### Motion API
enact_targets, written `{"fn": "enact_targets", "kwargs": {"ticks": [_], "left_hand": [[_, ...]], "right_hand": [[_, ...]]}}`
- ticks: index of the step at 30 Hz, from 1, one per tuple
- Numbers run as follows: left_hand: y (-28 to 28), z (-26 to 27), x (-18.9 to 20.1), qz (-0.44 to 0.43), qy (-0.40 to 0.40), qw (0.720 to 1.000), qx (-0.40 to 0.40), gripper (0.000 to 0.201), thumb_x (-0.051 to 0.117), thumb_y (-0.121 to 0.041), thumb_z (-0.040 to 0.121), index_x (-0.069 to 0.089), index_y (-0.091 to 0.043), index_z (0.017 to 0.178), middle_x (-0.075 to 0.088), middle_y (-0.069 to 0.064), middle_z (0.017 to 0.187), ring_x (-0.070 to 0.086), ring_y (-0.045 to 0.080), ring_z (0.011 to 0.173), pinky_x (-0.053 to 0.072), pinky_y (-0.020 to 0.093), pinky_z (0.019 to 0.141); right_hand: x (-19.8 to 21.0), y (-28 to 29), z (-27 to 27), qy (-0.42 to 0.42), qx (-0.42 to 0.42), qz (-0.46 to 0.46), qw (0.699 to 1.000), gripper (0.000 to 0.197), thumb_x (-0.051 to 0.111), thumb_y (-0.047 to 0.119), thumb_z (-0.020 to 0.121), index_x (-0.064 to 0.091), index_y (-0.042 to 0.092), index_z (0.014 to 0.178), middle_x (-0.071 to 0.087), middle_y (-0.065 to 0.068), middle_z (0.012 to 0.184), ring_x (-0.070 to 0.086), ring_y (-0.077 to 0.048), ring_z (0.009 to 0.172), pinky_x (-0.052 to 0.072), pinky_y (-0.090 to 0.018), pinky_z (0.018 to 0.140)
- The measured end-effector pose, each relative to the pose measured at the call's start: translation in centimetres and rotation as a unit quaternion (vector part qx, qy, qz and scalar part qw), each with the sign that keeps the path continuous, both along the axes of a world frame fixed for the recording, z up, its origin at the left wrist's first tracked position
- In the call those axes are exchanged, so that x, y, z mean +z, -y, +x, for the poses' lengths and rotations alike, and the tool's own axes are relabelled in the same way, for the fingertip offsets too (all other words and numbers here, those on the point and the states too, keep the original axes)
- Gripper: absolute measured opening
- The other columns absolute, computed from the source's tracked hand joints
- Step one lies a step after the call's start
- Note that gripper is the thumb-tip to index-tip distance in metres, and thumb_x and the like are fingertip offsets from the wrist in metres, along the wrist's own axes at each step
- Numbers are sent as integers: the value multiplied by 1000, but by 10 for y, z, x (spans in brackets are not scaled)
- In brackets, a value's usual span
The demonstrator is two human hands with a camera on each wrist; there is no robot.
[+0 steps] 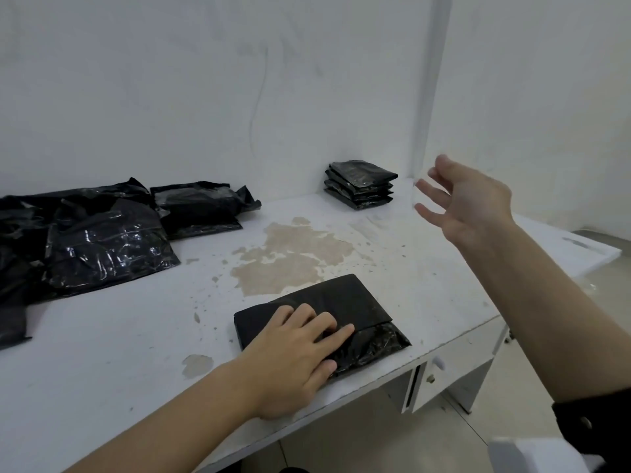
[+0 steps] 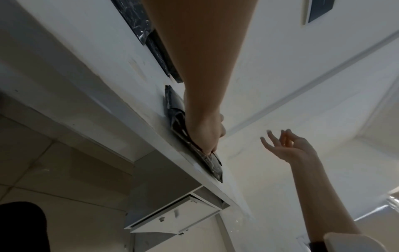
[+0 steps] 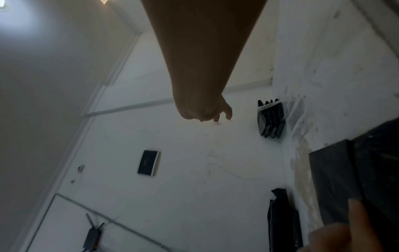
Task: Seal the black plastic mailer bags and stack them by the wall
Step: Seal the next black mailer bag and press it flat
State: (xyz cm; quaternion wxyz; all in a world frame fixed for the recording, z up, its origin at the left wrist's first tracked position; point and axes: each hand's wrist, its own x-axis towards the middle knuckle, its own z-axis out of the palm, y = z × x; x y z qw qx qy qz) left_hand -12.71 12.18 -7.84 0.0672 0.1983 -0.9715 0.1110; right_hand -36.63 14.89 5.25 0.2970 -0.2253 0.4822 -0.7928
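A folded black mailer bag lies near the front edge of the white table. My left hand presses flat on it with straight fingers, and the left wrist view shows the same bag under that hand. My right hand hovers open in the air at the right, fingers spread, holding nothing, a little right of a neat stack of sealed black bags by the wall. The stack also shows past the right hand in the right wrist view.
A heap of loose black bags covers the table's left side, with another pair of bags behind it. Brown worn patches mark the tabletop's middle. A drawer with a white knob sits under the front right edge.
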Motion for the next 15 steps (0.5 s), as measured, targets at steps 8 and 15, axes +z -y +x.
{"fn": "enact_targets", "kwargs": {"ticks": [8,15], "left_hand": [[-11,-2,28,265,-89,954,112,60,24,-35,103,-17,-42,146,43,-21,121,42,3,109,8,34,103],[10,9,23,554,-375,709,223,18,24,-38,104,21,-29,120,53,-10,108,69,10,94,17,40,115]], "right_hand": [[18,5,43,20,169,-41,985,10,64,16,89,62,12,81,62,3,59,69,-21,86,52,-54,74],[22,-1,63,45,240,-44,969,11,61,15,91,60,11,81,57,1,65,70,-24,90,52,-56,73]]}}
